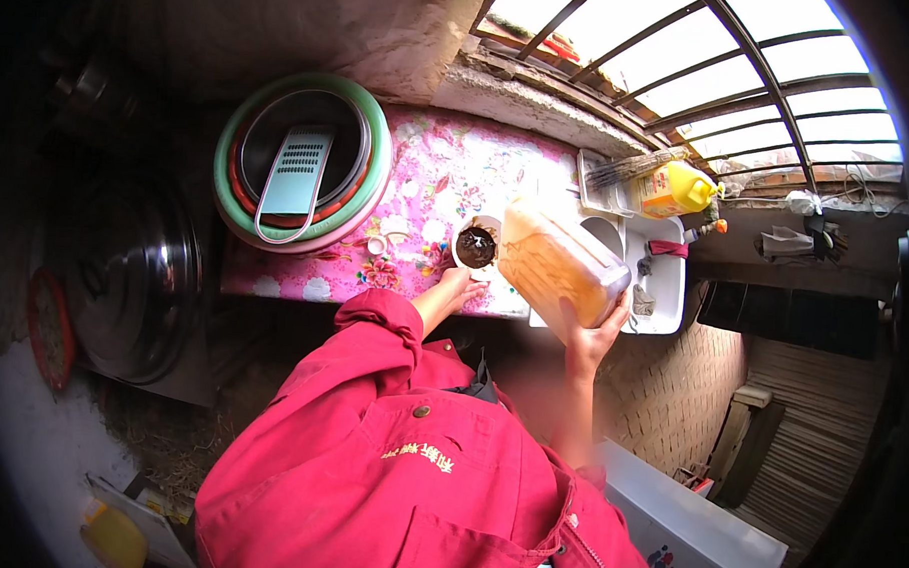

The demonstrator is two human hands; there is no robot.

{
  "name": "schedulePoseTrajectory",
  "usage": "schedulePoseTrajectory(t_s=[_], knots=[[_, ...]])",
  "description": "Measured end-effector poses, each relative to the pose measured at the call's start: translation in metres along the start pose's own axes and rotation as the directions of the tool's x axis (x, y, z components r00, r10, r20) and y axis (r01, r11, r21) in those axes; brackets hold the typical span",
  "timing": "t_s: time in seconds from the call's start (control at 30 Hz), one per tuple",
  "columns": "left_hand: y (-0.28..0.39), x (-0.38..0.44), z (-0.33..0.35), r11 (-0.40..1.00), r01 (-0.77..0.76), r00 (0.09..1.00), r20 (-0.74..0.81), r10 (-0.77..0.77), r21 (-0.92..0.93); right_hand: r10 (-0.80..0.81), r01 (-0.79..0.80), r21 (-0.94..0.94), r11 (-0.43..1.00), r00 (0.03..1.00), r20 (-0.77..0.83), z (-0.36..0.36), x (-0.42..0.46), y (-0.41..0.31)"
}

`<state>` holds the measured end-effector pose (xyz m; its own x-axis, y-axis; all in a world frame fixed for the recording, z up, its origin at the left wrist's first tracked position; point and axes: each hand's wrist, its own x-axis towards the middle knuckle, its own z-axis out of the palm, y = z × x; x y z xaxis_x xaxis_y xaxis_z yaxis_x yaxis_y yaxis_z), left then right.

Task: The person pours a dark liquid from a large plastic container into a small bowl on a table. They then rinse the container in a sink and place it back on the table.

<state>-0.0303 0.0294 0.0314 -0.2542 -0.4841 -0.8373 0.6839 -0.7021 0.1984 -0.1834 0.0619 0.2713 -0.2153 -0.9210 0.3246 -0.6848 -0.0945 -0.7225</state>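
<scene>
With my right hand [592, 326] I hold the bottom end of a large translucent plastic container [556, 265], tilted so that its other end is beside a white cup or bowl [486, 274]. Brownish residue coats the container's inside. Dark brown contents [476, 247] lie in the white vessel, with smears on its inner wall. My left hand [458, 288] holds the near side of this vessel on the pink floral tablecloth [421, 170]. A small white cap [377, 245] lies to the left of it. Whether anything is flowing from the container cannot be told.
Stacked basins [379, 131] with a light-blue grater [297, 173] on top stand at the left. A white sink [676, 292], a yellow jug [675, 190] and a bundle-like brush [639, 166] are at the right, below a barred window. A large metal lid [131, 288] is at far left.
</scene>
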Motion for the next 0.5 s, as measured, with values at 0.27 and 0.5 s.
schedulePoseTrajectory(t_s=[0.27,0.5], knots=[[0.0,-0.006,0.006,1.0,-0.009,0.999,-0.039,0.009,0.0,-0.006,0.006,-0.029,1.0,1.0,-0.013,0.001,-0.002,0.006],[-0.007,0.013,-0.002,1.0,-0.02,1.0,-0.011,0.02,0.002,0.004,-0.004,0.018,1.0,1.0,-0.01,0.0,-0.002,-0.001]])
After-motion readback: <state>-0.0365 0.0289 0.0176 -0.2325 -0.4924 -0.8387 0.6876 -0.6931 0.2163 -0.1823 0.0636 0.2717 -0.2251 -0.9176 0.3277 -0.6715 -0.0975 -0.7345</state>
